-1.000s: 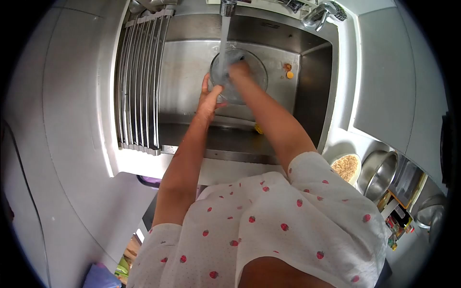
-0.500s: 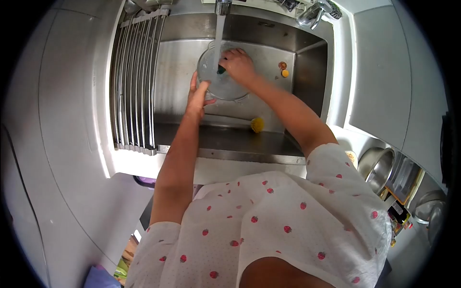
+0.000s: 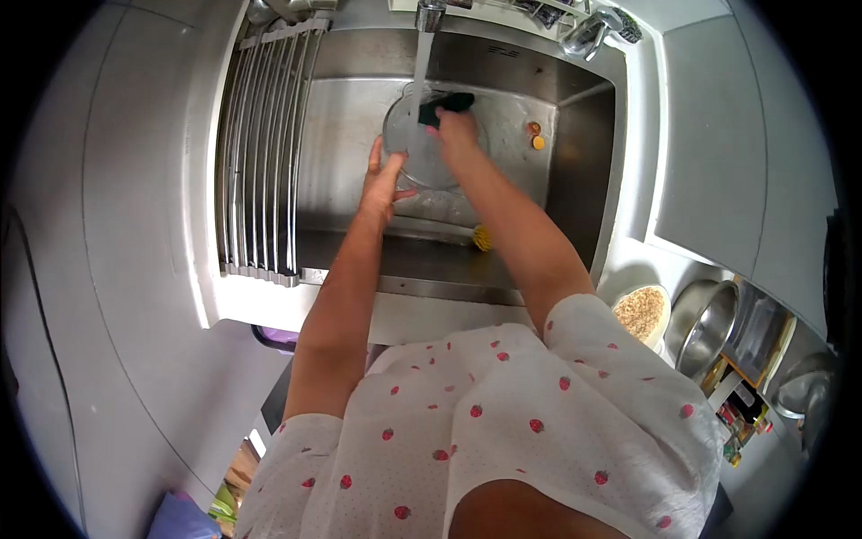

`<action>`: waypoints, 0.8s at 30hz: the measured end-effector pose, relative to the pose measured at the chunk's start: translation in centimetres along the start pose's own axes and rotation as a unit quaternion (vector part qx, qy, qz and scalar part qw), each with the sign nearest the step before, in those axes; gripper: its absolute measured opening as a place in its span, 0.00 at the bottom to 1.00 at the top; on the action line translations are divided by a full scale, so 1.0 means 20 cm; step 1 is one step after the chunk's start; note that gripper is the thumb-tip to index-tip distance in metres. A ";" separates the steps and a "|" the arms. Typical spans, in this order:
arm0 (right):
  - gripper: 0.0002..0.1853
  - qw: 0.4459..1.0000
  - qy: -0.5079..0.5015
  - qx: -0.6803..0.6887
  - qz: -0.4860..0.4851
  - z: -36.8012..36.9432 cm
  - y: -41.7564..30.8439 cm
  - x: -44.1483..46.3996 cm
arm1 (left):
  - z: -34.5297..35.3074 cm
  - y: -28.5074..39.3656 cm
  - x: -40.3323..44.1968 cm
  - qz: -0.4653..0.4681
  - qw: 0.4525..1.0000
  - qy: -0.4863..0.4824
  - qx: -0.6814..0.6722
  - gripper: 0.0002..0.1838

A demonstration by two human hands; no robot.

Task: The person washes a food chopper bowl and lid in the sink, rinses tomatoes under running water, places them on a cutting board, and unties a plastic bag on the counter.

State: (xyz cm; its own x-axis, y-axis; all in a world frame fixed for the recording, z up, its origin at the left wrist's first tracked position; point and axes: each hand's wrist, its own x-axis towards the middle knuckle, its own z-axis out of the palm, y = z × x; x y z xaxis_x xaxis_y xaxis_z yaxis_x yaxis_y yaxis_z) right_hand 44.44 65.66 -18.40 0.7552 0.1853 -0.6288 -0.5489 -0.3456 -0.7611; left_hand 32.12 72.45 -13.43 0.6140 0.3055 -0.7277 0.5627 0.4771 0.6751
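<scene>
Clear bowl [image 3: 437,163] is in a steel sink [image 3: 346,144], with water falling into it from a tap [image 3: 430,16] at 12 o'clock. Taking the bowl as the clock's centre, the person's left hand [image 3: 383,183] is between 7 and 8 o'clock, holding the edge: the thumb lies at the rim and the other fingers spread around the outside. The right hand [image 3: 457,135] is over the bowl's 2 o'clock side, fingers wrapped around a dark green scrubbing pad [image 3: 456,102]; whether the pad presses on the bowl or is just above it, I cannot tell. A yellow scrubber [image 3: 482,237] lies at 5 o'clock, partly hidden by the right forearm, and a small orange disc [image 3: 538,142] at 3 o'clock. A metal rack [image 3: 269,153] spans the sink at 9 o'clock. At 4 o'clock, a container of grains [image 3: 642,313] stands beside a steel bowl [image 3: 709,328].
</scene>
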 end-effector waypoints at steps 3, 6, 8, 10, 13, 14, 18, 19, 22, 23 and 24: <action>0.14 0.996 0.073 0.038 -0.036 0.07 -0.02 0.01 | -0.01 -0.02 0.02 0.006 1.000 -0.024 0.006 0.44; 0.15 0.946 -0.127 -0.289 -0.080 0.01 0.02 -0.15 | -0.05 0.00 0.03 -0.021 0.998 -0.031 -0.041 0.42; 0.13 0.805 -0.333 -0.397 -0.287 -0.11 0.10 -0.15 | -0.07 0.02 0.03 -0.023 0.999 -0.032 -0.010 0.41; 0.11 0.795 -0.262 -0.431 -0.338 -0.11 0.05 -0.16 | -0.06 0.01 0.03 -0.027 0.999 -0.034 0.022 0.41; 0.06 0.744 -0.106 -0.499 -0.432 -0.12 -0.07 -0.16 | -0.02 -0.01 0.04 0.009 1.000 0.001 0.010 0.40; 0.06 0.667 -0.049 -0.495 -0.554 -0.13 -0.07 -0.09 | -0.03 -0.02 0.04 0.009 1.000 -0.002 0.003 0.40; 0.07 0.532 -0.058 -0.523 -0.663 -0.22 0.07 0.05 | 0.00 0.02 0.00 0.023 0.999 -0.003 0.028 0.39; 0.07 0.531 -0.060 -0.523 -0.664 -0.23 0.13 0.07 | 0.00 0.02 0.00 0.022 0.999 -0.001 0.027 0.39; 0.08 0.508 -0.066 -0.659 -0.551 -0.22 0.17 0.02 | -0.01 0.00 0.01 0.041 0.999 -0.006 0.034 0.39; 0.09 0.593 -0.127 -0.684 -0.405 -0.20 0.17 -0.03 | 0.00 0.00 0.01 0.044 0.998 -0.003 0.034 0.39; 0.10 0.660 -0.184 -0.686 -0.244 -0.18 0.15 -0.08 | 0.01 0.00 0.01 0.046 0.998 -0.001 0.035 0.39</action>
State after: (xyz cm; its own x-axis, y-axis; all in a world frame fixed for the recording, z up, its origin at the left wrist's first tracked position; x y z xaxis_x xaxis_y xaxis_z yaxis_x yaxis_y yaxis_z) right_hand 42.92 61.09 -19.15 0.4441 0.7071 -0.5503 0.7606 -0.6221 -0.1855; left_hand 32.29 72.43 -13.48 0.6652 0.3440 -0.6627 0.5413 0.3890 0.7454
